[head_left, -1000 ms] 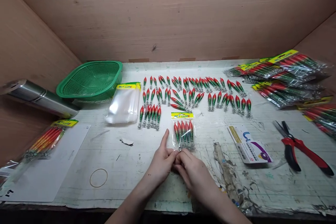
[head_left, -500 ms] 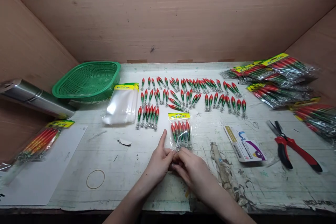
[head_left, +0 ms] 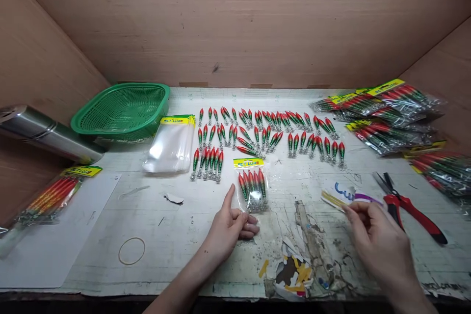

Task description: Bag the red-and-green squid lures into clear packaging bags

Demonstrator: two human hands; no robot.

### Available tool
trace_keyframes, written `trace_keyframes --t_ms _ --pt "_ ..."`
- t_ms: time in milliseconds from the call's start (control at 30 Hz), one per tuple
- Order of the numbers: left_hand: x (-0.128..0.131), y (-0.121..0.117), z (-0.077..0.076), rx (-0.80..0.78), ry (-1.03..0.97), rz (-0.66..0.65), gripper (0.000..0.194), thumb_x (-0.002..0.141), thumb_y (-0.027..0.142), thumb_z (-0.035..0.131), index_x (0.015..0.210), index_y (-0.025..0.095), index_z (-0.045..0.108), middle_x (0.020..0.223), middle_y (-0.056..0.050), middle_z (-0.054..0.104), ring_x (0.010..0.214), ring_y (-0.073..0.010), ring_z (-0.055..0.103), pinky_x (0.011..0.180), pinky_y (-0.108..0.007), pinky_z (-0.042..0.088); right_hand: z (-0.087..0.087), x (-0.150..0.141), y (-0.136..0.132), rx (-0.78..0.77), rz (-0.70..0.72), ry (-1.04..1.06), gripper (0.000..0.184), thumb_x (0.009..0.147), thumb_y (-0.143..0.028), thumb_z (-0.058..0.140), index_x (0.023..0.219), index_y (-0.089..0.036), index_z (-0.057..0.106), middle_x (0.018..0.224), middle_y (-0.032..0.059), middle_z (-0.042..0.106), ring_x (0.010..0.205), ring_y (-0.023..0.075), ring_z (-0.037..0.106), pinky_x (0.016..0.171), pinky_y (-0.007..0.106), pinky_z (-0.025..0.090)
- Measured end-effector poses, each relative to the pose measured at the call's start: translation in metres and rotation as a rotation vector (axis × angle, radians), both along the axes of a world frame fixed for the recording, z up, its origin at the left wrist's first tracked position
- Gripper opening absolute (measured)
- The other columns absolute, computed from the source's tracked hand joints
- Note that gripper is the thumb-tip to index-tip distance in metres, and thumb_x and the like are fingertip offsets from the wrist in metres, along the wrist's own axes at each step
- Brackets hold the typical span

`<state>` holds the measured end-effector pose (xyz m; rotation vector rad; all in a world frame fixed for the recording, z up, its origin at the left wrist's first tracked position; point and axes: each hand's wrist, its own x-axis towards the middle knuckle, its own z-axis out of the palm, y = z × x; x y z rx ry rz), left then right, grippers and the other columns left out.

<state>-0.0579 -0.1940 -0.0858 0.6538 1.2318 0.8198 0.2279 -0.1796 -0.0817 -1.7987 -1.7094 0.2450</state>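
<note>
A clear bag with a yellow header (head_left: pixel 251 185) holds several red and green lures and lies in the middle of the mat. My left hand (head_left: pixel 231 228) rests just below it, fingers curled in and the forefinger stretched up beside the bag's left edge; whether it pinches the bag's bottom edge I cannot make out. My right hand (head_left: pixel 375 233) is off to the right, fingers pinched on the near edge of a white printed card (head_left: pixel 340 195), which is tilted up and blurred.
Rows of loose lures (head_left: pixel 265 132) lie behind the bag. A stack of empty bags (head_left: pixel 171 144) and a green basket (head_left: pixel 123 110) sit back left, filled packs (head_left: pixel 386 113) back right, red-handled pliers (head_left: pixel 408 206) at right, a rubber band (head_left: pixel 131 250) front left, a steel flask (head_left: pixel 44 135) far left.
My right hand left the bag's bottom edge, moved right and took hold of the printed card, lifting it. My left hand stayed by the bag.
</note>
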Motion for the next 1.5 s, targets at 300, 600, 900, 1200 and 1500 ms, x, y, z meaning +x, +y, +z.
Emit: trace_keyframes --t_ms 300,600,900,1200,1500 --pt "-0.050 0.004 -0.001 1.564 1.206 -0.541 0.046 0.086 0.007 0.050 0.126 0.029 0.055 0.105 -0.004 0.063 0.093 -0.0161 0.055 0.088 -0.031 0.047 0.008 -0.065 0.014 0.522 0.948 -0.495 0.032 0.088 -0.004 0.043 0.110 -0.017 0.062 0.100 0.0102 0.068 0.086 0.0213 0.060 0.070 0.036 0.052" --pt "-0.043 0.012 -0.016 1.565 1.343 -0.500 0.033 0.086 0.007 0.052 0.116 0.018 0.059 0.104 -0.008 0.069 0.095 -0.0196 0.055 0.093 -0.036 0.041 -0.009 -0.080 0.033 0.527 1.078 -0.411 0.025 0.091 -0.006 0.040 0.099 -0.012 0.063 0.090 0.0104 0.070 0.077 0.0193 0.062 0.064 0.035 0.052" --pt "-0.045 0.024 -0.008 1.528 1.172 -0.788 0.031 0.092 0.009 0.038 0.099 0.020 0.066 0.095 -0.009 0.073 0.088 -0.0194 0.063 0.077 -0.034 0.046 -0.016 -0.082 0.031 0.522 1.090 -0.361 0.023 0.092 -0.005 0.042 0.094 -0.011 0.064 0.089 0.0101 0.072 0.080 0.0191 0.062 0.070 0.035 0.053" --pt "-0.027 0.020 -0.014 1.289 1.250 -0.385 0.014 0.088 0.011 0.049 0.079 0.017 0.058 0.073 -0.001 0.065 0.075 -0.0162 0.052 0.074 -0.031 0.036 -0.020 -0.087 0.033 0.210 0.867 0.011 0.016 0.093 -0.011 0.044 0.091 -0.017 0.058 0.078 0.0059 0.065 0.073 0.0163 0.054 0.062 0.029 0.047" --pt "-0.028 0.027 -0.015 1.442 1.023 -0.330 0.018 0.089 0.007 0.041 0.084 0.018 0.055 0.075 -0.002 0.065 0.079 -0.0159 0.053 0.078 -0.031 0.035 -0.017 -0.092 0.026 -0.041 0.650 0.287 0.016 0.093 -0.016 0.044 0.081 -0.021 0.052 0.072 0.0017 0.055 0.071 0.0165 0.050 0.062 0.029 0.043"
